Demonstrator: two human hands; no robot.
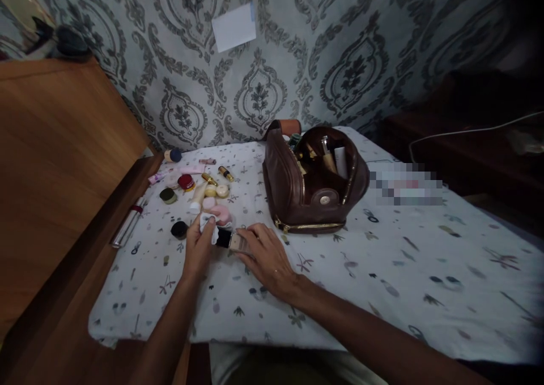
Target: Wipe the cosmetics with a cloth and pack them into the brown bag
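Observation:
My right hand is closed around a beige foundation bottle with a black cap, lying sideways above the cloth. My left hand pinches a crumpled white wipe at the cap end of the bottle. Just beyond it are a pink round puff, a cream tube and small yellowish round pots. A black round jar sits left of my left hand. The brown cosmetic bag stands unzipped beyond my right hand, with bottles and tubes inside.
On the patterned white cloth lie a red jar, a dark green jar, gold-and-black lipsticks and a silver tube near the left edge. A wooden cabinet stands left; a patterned wall rises behind.

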